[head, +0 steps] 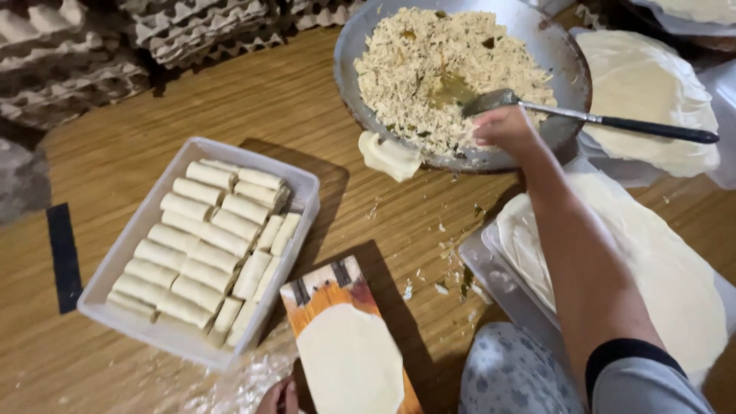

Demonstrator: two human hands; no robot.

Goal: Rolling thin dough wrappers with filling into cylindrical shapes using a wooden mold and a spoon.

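My right hand point(502, 126) reaches out to the near rim of a big round metal pan point(556, 54) heaped with shredded pale filling point(429, 61). Its fingers are curled into the filling beside a spoon point(590, 116) with a black handle that rests in the pan. Only the fingertips of my left hand point(277, 399) show at the bottom edge, touching the lower left side of a small wooden board point(326, 287). A flat pale wrapper point(349, 360) lies spread on that board.
A white plastic tray point(146, 222) packed with several rolled wrappers stands at the left. Stacks of thin wrappers lie at the right point(667, 268) and upper right point(652, 92). Egg cartons point(69, 61) line the back. A folded wrapper point(389, 156) sits by the pan.
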